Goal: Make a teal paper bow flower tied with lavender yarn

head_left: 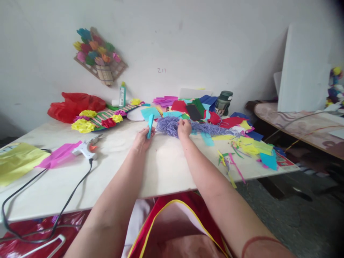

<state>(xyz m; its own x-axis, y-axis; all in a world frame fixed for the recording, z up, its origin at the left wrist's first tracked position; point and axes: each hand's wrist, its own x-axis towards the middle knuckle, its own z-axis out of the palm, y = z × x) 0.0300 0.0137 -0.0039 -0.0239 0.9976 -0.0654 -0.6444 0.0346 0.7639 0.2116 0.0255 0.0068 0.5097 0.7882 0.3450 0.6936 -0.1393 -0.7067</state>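
My left hand (143, 139) is closed around a narrow folded strip of light blue paper (151, 126), which stands nearly upright above the table. To the right, my right hand (184, 128) has its fingers curled together at a tangled heap of purple yarn (168, 126). The fingertips seem to pinch some of the yarn, though the strand itself is hard to make out. The heap trails off rightward across the table. Behind my left hand lies a flat light blue paper sheet (150, 114).
A white glue gun (87, 147) with a black cord lies left on the table (115, 168). Behind it are a board with paper flowers (83, 125), a red plastic bag (77, 105) and a glue bottle (122, 95). Coloured paper pieces and a dark green bottle (224, 102) stand back right.
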